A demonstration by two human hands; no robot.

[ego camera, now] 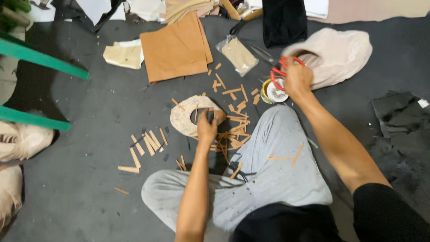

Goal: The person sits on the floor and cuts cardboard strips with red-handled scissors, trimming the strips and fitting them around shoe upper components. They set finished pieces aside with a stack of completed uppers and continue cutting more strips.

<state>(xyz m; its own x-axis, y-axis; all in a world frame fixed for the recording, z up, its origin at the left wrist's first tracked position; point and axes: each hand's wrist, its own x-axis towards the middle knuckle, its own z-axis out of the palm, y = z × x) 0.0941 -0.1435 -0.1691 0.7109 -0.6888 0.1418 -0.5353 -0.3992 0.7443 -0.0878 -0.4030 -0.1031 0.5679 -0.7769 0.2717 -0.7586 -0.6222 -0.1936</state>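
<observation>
Head view: right hand [297,79] (red-handled tool [278,71]) over open tin [273,91].

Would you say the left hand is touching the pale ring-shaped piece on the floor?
Touching. The head view shows the left hand gripping the inner edge of the pale ring-shaped piece, fingers over its opening.

Dark grey floor covering [89,134], scuffed and dusty, with green rails [40,58], perhaps furniture, at left.
</observation>
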